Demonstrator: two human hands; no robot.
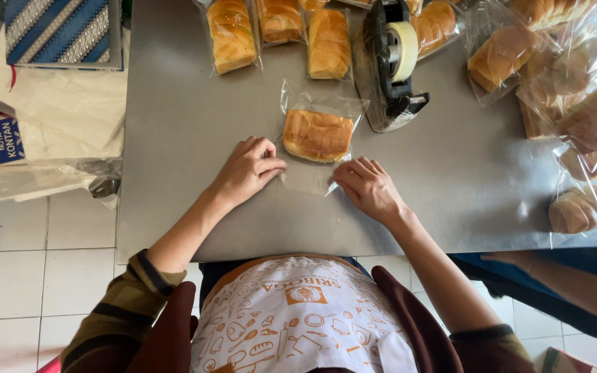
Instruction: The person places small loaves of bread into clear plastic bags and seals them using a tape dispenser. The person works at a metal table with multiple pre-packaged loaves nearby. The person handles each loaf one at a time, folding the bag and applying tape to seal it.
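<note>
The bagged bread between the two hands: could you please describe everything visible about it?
The bagged bread is a golden-brown ridged loaf inside a clear plastic bag, lying flat on the grey metal table. The bag's open end points toward the person; the left hand and right hand press its corners with their fingers.

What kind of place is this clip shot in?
Probably a small bakery's packing spot: a steel table covered with bread loaves in clear bags, a tape dispenser, and both hands, left hand and right hand, folding one bagged loaf.
</note>
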